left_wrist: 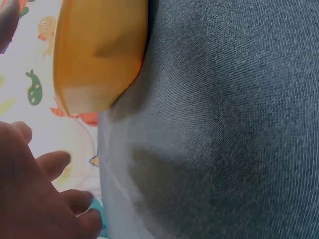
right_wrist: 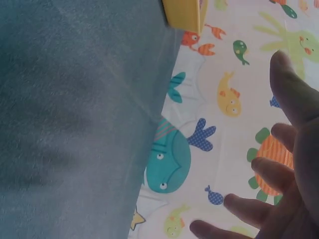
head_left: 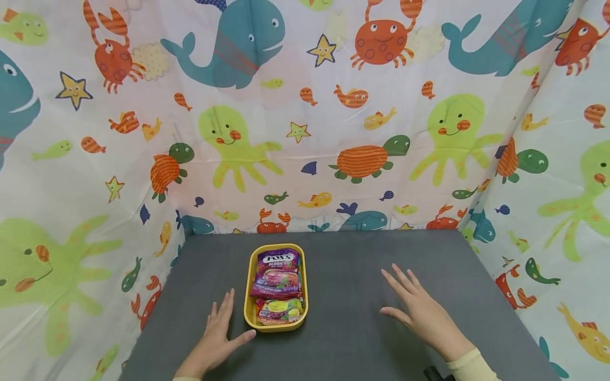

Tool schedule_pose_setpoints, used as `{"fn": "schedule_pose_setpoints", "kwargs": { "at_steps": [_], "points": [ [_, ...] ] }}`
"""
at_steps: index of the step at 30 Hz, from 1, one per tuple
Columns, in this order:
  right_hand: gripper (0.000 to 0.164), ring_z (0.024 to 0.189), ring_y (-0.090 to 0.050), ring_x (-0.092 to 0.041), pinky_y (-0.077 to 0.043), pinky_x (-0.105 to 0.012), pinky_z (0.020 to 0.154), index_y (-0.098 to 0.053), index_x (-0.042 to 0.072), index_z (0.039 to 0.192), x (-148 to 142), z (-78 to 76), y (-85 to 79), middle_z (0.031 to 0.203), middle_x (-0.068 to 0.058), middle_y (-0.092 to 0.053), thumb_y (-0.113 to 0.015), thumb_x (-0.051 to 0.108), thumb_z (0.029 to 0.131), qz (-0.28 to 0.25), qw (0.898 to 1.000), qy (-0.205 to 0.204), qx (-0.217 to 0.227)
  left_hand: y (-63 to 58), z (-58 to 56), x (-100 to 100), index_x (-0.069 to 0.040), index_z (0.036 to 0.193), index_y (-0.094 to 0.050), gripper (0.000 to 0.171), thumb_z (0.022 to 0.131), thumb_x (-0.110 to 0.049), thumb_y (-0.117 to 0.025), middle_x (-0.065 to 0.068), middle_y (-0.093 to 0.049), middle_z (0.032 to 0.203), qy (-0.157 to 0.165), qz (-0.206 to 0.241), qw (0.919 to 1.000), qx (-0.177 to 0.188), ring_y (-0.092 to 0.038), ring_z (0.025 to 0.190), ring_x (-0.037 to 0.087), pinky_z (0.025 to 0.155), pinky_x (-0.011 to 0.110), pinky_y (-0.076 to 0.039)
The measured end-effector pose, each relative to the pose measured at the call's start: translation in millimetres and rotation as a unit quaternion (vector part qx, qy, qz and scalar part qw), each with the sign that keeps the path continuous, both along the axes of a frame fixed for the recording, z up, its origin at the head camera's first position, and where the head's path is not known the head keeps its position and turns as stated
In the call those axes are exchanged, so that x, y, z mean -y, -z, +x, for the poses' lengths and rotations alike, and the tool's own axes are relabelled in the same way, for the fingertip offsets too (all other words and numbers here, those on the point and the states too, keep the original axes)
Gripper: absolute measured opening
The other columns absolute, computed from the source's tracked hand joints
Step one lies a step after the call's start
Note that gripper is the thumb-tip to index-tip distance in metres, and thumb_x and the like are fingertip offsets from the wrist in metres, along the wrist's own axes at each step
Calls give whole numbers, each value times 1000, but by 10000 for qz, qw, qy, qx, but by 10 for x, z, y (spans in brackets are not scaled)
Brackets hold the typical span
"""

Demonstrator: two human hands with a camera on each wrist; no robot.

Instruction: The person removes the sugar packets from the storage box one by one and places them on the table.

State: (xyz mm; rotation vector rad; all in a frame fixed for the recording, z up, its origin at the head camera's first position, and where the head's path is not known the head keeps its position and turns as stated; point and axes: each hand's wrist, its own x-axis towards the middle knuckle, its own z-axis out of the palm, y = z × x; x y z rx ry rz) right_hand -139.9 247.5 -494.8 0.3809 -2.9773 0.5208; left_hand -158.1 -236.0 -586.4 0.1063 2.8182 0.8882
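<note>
A yellow oval-cornered tub (head_left: pixel 247 296) stands left of centre on the dark grey table. Inside it lie a purple Fox's Berries candy bag (head_left: pixel 277 272) and, nearer the front, a smaller bright candy packet (head_left: pixel 279 311). My left hand (head_left: pixel 214 338) is just left of the tub's front corner, fingers extended and thumb pointing toward that corner. The left wrist view shows the tub's side wall (left_wrist: pixel 102 55) above the spread fingers. Well to the right, my right hand (head_left: pixel 421 315) hovers over the table with fingers spread, holding nothing.
The grey tabletop (head_left: pixel 352 307) is bordered at the back and both sides by white curtains (head_left: pixel 305 121) printed with sea animals. A dark object (head_left: pixel 436 373) shows beside the right sleeve at the bottom edge.
</note>
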Motion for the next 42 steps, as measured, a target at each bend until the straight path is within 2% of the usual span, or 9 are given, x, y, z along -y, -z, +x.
{"fn": "schedule_pose_setpoints", "kwargs": {
  "at_steps": [4, 8, 14, 17, 23, 29, 32, 39, 42],
  "points": [
    [87, 137, -37, -38, -50, -57, 88, -21, 37, 151, 59, -53, -27, 157, -6, -27, -52, 72, 77, -177, 9997, -129, -115, 13, -45, -68, -39, 150, 12, 108, 75, -72, -59, 4, -5, 161, -104, 204, 9990, 378, 1, 143, 49, 107, 73, -5],
    [88, 129, -48, -34, -51, -52, 90, -26, 32, 150, 132, -96, -45, 154, -9, -31, -58, 68, 76, -370, 9985, -342, -210, 31, -66, -158, -40, 150, 8, 109, 73, -74, -60, 5, -10, 161, -247, 243, 9979, 540, -3, 144, 46, 105, 74, -15],
    [91, 132, -46, -32, -47, -51, 98, -32, 14, 149, 264, -182, -63, 152, -11, -35, -70, 53, 77, -629, 9962, -541, -263, 77, -86, -247, -42, 150, 6, 109, 71, -74, -61, 7, -14, 160, -282, 338, 9975, 547, -9, 144, 45, 102, 74, -22],
    [91, 135, -42, -30, -44, -49, 102, -31, 10, 149, 324, -228, -73, 152, -10, -35, -72, 49, 78, -714, 9956, -556, -248, 91, -87, -263, -40, 151, 6, 110, 72, -73, -62, 8, -14, 160, -290, 367, 9974, 549, -9, 144, 44, 104, 72, -22],
    [91, 135, -43, -29, -42, -48, 104, -30, 10, 150, 437, -303, -104, 151, -11, -37, -70, 51, 79, -896, 9940, -605, -176, 107, -85, -273, -38, 151, 7, 110, 73, -72, -63, 13, -13, 159, -270, 475, 9973, 487, -13, 144, 44, 105, 69, -25],
    [86, 132, -47, -29, -44, -48, 102, -33, 11, 148, 555, -363, -144, 148, -11, -42, -71, 47, 80, -1133, 9915, -633, -101, 169, -94, -282, -38, 151, 9, 111, 72, -75, -60, 13, -10, 160, -244, 469, 9975, 462, -13, 145, 41, 106, 67, -26],
    [85, 130, -49, -27, -45, -47, 101, -34, 11, 148, 614, -396, -143, 146, -10, -43, -70, 49, 80, -1165, 9909, -670, -39, 187, -96, -287, -37, 151, 9, 111, 72, -76, -58, 13, -10, 160, -270, 415, 9977, 456, -13, 145, 40, 107, 67, -26],
    [82, 115, -61, -24, -49, -46, 97, -38, 12, 147, 765, -461, -133, 133, -10, -58, -71, 46, 80, -1359, 9885, -664, -14, 136, -98, -314, -32, 153, 6, 111, 73, -76, -57, 13, -13, 159, -309, 390, 9977, 456, -17, 144, 41, 110, 66, -19],
    [82, 113, -62, -24, -51, -45, 95, -38, 13, 146, 837, -477, -119, 130, -9, -60, -71, 47, 79, -1433, 9879, -589, 85, 112, -97, -325, -30, 153, 4, 111, 73, -76, -58, 12, -16, 159, -328, 410, 9977, 422, -23, 142, 42, 110, 65, -21]
  ]
}}
